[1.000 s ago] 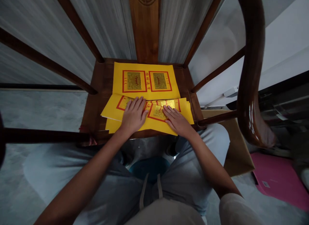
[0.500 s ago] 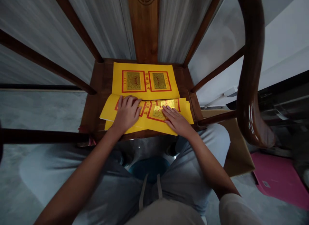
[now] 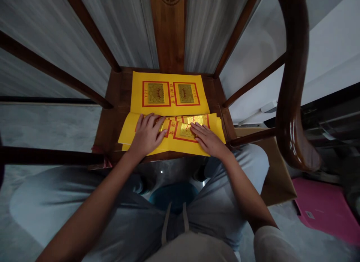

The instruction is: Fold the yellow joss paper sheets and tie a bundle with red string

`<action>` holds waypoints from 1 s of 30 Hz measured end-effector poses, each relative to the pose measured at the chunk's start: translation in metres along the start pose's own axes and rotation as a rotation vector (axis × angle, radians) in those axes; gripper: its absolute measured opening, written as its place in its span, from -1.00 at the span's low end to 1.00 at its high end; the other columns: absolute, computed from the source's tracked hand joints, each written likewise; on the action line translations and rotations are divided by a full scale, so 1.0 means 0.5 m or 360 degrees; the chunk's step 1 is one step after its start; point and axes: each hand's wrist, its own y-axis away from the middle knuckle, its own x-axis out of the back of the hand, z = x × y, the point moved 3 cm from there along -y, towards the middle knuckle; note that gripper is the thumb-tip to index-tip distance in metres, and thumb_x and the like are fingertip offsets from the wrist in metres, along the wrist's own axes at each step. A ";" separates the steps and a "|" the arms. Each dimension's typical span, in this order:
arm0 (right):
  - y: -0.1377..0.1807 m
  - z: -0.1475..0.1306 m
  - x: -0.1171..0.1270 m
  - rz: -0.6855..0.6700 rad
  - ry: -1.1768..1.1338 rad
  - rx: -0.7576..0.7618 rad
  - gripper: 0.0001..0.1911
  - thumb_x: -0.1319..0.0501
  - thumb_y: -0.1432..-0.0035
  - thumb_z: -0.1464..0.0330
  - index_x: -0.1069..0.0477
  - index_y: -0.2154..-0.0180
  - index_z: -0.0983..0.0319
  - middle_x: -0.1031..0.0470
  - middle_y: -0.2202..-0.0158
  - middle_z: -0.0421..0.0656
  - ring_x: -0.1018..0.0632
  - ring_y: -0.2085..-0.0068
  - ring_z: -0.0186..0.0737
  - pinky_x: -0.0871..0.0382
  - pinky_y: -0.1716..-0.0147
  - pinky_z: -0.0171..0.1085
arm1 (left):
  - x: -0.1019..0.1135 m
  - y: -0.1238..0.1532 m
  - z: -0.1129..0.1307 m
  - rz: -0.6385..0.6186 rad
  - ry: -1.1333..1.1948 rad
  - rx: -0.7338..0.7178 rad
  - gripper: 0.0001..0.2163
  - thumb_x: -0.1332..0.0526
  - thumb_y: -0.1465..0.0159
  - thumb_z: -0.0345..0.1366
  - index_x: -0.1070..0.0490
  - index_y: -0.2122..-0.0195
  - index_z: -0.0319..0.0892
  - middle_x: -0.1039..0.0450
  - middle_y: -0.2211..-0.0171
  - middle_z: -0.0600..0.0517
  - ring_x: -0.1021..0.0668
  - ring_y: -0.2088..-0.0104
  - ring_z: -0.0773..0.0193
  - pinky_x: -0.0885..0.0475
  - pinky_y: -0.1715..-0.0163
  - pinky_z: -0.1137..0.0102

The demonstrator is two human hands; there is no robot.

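Observation:
On the wooden chair seat (image 3: 108, 121) lie yellow joss paper sheets with red frames and gold foil squares. One stack of joss paper (image 3: 137, 91) lies flat at the back of the seat. In front of it, a nearer top sheet of joss paper (image 3: 180, 145) rests slightly askew over others. My left hand (image 3: 148, 134) lies on the left part of this sheet, fingers spread. On its right part, over a gold square, my right hand (image 3: 207, 139) rests flat with fingers stretched out. Both palms face down and hide parts of the print.
A curved armrest (image 3: 294, 85) rises at the right, and a flat wooden back slat (image 3: 168, 33) stands behind the papers. Below right are a cardboard box (image 3: 277, 175) and a pink sheet-like object (image 3: 323, 205) on the floor. A teal round object (image 3: 174, 196) sits under the seat.
The nearer top sheet has shifted slightly right and turned a little. Both hands moved slightly right with it, staying on the paper. The back stack looks unchanged.

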 end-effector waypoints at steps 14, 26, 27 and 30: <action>0.024 0.028 0.025 0.0012 -0.0026 -0.0177 -0.43 0.13 -0.56 0.23 -0.15 -0.49 0.09 -0.17 -0.52 -0.11 -0.07 -0.57 -0.02 -0.03 -0.52 0.23 | 0.004 0.015 -0.002 0.0013 -0.0106 0.0025 -0.55 -0.01 -0.51 -0.16 -0.45 -0.28 -0.27 -0.46 -0.16 -0.31 -0.45 -0.24 -0.18 -0.19 -0.38 -0.13; 0.055 0.033 0.029 -0.0080 0.0175 -0.0403 -0.36 -0.01 -0.52 0.07 -0.10 -0.50 0.07 -0.09 -0.55 -0.08 -0.06 -0.57 0.05 0.11 -0.51 0.29 | -0.009 0.044 -0.005 -0.0165 0.0045 0.0174 -0.48 0.09 -0.54 -0.17 -0.29 -0.43 -0.22 -0.28 -0.43 -0.26 -0.24 -0.48 -0.12 -0.09 -0.44 -0.13; 0.064 0.035 0.030 -0.0048 0.0194 -0.0445 -0.36 -0.01 -0.52 0.07 -0.09 -0.51 0.07 -0.09 -0.55 -0.06 -0.09 -0.56 0.06 0.09 -0.51 0.31 | -0.010 0.045 -0.005 -0.0159 0.0042 0.0182 -0.47 0.09 -0.53 -0.17 -0.27 -0.44 -0.23 -0.28 -0.44 -0.26 -0.24 -0.49 -0.11 -0.08 -0.45 -0.13; 0.080 0.032 0.035 0.0087 0.0239 -0.0528 -0.36 -0.04 -0.51 0.08 -0.12 -0.50 0.09 -0.17 -0.52 0.01 -0.20 -0.53 0.13 -0.01 -0.46 0.39 | -0.018 0.046 -0.004 -0.0094 0.0053 0.0198 -0.46 0.07 -0.52 -0.18 -0.24 -0.45 -0.26 -0.27 -0.44 -0.25 -0.25 -0.49 -0.10 -0.07 -0.46 -0.13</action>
